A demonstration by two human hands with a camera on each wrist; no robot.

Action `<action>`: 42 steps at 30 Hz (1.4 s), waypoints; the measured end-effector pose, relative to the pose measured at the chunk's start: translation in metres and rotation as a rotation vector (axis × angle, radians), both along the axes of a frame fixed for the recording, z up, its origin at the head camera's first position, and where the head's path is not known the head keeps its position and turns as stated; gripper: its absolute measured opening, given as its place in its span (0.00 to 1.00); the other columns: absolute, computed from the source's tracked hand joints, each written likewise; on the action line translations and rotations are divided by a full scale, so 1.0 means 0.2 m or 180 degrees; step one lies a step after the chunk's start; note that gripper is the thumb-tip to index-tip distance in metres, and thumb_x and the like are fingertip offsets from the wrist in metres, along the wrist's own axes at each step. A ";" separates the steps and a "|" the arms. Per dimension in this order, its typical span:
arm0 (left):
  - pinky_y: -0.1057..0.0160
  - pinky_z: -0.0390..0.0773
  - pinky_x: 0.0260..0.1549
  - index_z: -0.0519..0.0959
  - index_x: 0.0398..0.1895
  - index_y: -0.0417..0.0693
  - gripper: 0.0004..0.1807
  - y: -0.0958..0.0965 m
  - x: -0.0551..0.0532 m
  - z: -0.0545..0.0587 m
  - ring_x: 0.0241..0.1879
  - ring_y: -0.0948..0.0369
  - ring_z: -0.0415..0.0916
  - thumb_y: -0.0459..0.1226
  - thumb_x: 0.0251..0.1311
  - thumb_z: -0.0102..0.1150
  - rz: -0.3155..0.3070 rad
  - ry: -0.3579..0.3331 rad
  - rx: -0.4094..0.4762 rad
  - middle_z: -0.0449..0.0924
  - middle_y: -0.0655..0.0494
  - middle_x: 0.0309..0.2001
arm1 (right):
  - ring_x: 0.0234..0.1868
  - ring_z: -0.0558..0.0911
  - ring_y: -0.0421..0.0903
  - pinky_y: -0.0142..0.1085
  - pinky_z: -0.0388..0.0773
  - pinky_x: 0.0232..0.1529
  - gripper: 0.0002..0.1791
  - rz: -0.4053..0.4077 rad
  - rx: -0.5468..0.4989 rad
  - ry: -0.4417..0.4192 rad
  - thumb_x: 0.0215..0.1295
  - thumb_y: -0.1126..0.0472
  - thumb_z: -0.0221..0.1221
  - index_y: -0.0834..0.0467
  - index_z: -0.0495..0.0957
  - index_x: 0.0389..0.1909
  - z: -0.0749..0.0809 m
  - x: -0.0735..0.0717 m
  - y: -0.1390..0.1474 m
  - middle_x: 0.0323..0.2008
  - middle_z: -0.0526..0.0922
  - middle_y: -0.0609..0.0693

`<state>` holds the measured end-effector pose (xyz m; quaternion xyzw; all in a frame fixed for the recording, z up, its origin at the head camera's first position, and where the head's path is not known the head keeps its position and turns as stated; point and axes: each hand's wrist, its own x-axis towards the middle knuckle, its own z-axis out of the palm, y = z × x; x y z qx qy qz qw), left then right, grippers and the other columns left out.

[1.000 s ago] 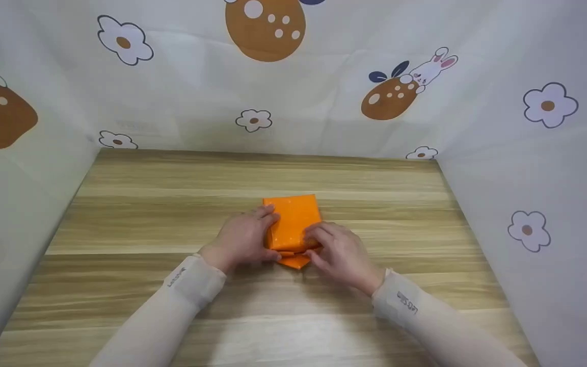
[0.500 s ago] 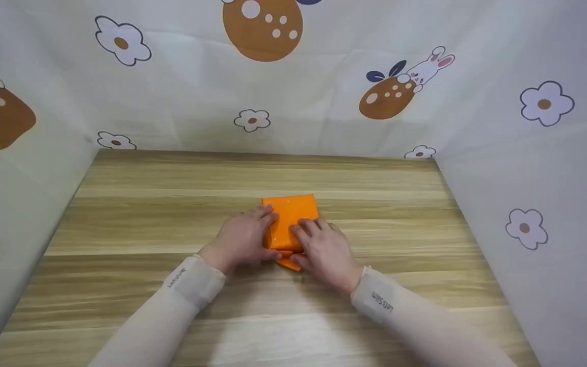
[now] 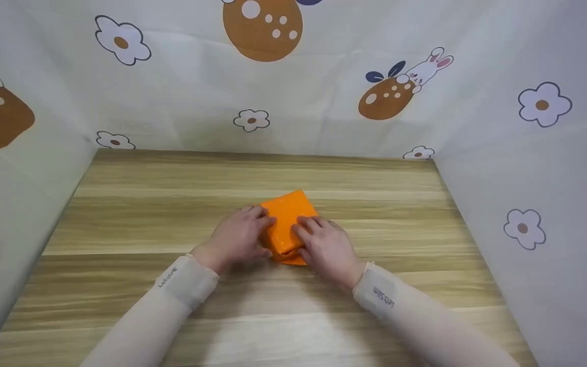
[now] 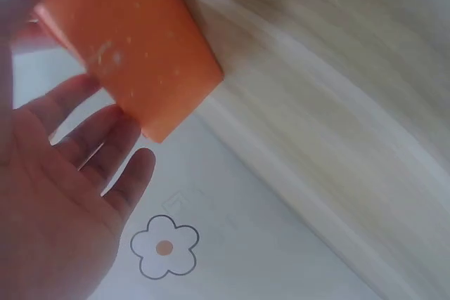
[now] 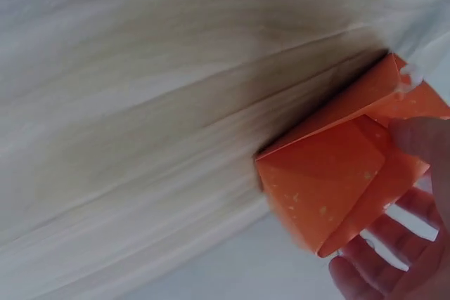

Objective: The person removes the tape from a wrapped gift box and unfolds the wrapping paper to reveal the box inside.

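Note:
A folded orange paper (image 3: 287,216) with small pale specks lies at the middle of the wooden table (image 3: 161,204), turned a little askew. My left hand (image 3: 237,237) rests against its left edge; in the left wrist view the fingers (image 4: 105,159) are straight beside the orange paper (image 4: 130,40). My right hand (image 3: 326,247) lies over the paper's near right part. The right wrist view shows the orange paper (image 5: 330,187) with its folded flaps, my thumb (image 5: 422,142) on top and my fingers (image 5: 365,272) at its other side, pinching it.
A cloth backdrop (image 3: 324,92) printed with flowers, rabbits and brown eggs walls the table on the back, left and right. Bare wood (image 3: 400,204) lies around the paper on all sides.
The paper has turned a little, its far corner now pointing away from me. My right hand slid left onto the paper, and the small flap at its near edge is mostly tucked under.

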<state>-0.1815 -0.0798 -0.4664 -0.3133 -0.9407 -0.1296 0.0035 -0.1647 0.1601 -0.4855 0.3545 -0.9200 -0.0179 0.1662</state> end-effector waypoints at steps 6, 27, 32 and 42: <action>0.46 0.65 0.64 0.82 0.56 0.45 0.24 -0.02 -0.05 -0.01 0.63 0.46 0.69 0.40 0.56 0.72 -0.0011 0.0000 0.0126 0.72 0.45 0.66 | 0.59 0.77 0.53 0.47 0.72 0.60 0.26 0.0128 -0.0091 -0.0155 0.61 0.50 0.67 0.54 0.78 0.59 0.00 -0.02 0.02 0.60 0.77 0.53; 0.50 0.70 0.60 0.82 0.55 0.45 0.26 0.01 -0.05 -0.05 0.54 0.50 0.73 0.47 0.56 0.72 0.0006 0.0356 0.0081 0.78 0.49 0.53 | 0.58 0.76 0.56 0.51 0.70 0.61 0.39 -0.0122 -0.0067 -0.0264 0.60 0.31 0.60 0.58 0.77 0.60 0.04 0.04 -0.03 0.60 0.77 0.57; 0.51 0.72 0.54 0.84 0.50 0.46 0.20 0.02 -0.03 -0.03 0.47 0.51 0.73 0.47 0.58 0.71 -0.0039 0.0453 -0.0040 0.77 0.51 0.45 | 0.58 0.76 0.56 0.52 0.69 0.63 0.37 -0.0030 -0.0020 -0.0203 0.61 0.36 0.61 0.59 0.78 0.61 0.04 0.03 -0.01 0.60 0.78 0.57; 0.46 0.60 0.67 0.83 0.54 0.47 0.21 0.01 -0.01 0.01 0.66 0.49 0.67 0.43 0.57 0.71 -0.0054 0.0096 -0.0027 0.71 0.49 0.67 | 0.63 0.73 0.56 0.54 0.63 0.67 0.34 0.0049 -0.0133 -0.0539 0.55 0.51 0.63 0.57 0.75 0.65 0.06 -0.03 0.07 0.65 0.74 0.56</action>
